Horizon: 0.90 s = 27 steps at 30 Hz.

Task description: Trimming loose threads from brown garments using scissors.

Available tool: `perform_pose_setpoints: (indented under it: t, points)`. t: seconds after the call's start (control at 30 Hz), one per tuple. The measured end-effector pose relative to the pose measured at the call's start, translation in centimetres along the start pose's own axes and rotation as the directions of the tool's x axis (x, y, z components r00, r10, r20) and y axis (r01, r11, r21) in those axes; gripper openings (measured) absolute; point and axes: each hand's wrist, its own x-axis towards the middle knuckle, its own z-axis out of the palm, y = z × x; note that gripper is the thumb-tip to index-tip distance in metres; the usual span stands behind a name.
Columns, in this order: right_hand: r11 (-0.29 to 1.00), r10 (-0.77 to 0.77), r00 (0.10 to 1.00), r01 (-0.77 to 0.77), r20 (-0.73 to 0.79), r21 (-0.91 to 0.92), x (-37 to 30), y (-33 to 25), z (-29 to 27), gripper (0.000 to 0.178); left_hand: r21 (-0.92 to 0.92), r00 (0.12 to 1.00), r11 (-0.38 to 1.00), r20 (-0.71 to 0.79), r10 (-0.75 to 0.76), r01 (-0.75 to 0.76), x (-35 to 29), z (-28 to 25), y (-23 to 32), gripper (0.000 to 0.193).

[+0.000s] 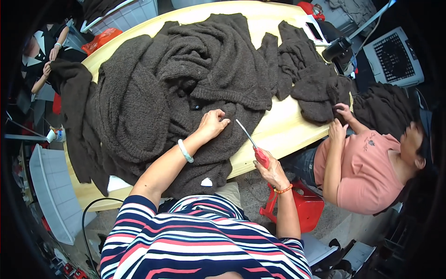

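Observation:
A large heap of dark brown knitted garments (pixel 134 93) covers much of the pale wooden table in front of me. My left hand (pixel 213 124) rests on its near part, fingers closed in a pinch on the knit. In my right hand (pixel 274 173), beside the table's near edge, is a red-handled tool (pixel 261 157) with a long thin metal shaft. Its tip points up and left, close to the knit by my left fingers but apart from them. Whether the shaft ends in a point, hook or blade cannot be made out. A small white label (pixel 206 182) shows on the nearest fold.
At the right, a co-worker in a pink shirt (pixel 367 172) handles more brown knit pieces (pixel 316 83). Another person's hands (pixel 50 60) hold knit at the far left. A red plastic stool (pixel 302 204) stands at my right, a grey bin (pixel 58 190) at my left. A black bottle (pixel 337 48) stands far right.

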Motion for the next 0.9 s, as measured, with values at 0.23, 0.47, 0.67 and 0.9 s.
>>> perform_pose_setpoints:
  t: [0.23,0.47,0.67,0.9]
  points:
    - [0.999,0.045,0.992,-0.045,-0.114,0.001,-2.5,-0.6,-0.9,0.045,-0.412,0.757,0.896,0.528,0.385,-0.168,-10.2,-11.1,5.1,0.027]
    - [0.986,-0.029,0.994,0.011,-0.109,-0.167,-3.2,-1.6,-0.1,0.042,-0.227,0.675,0.893,0.729,-0.108,0.388,-16.6,-10.5,-1.4,0.038]
    - [0.983,-0.095,0.992,0.080,-0.088,-0.164,-1.7,-5.3,1.2,0.042,-0.637,0.805,0.495,0.502,-0.315,0.591,-15.9,-4.4,-3.2,0.036]
    - [0.928,-0.354,0.935,0.354,0.017,-0.120,4.5,-6.3,5.2,0.042,-0.670,0.887,0.592,0.420,-0.194,0.447,-16.6,-4.6,-3.0,0.009]
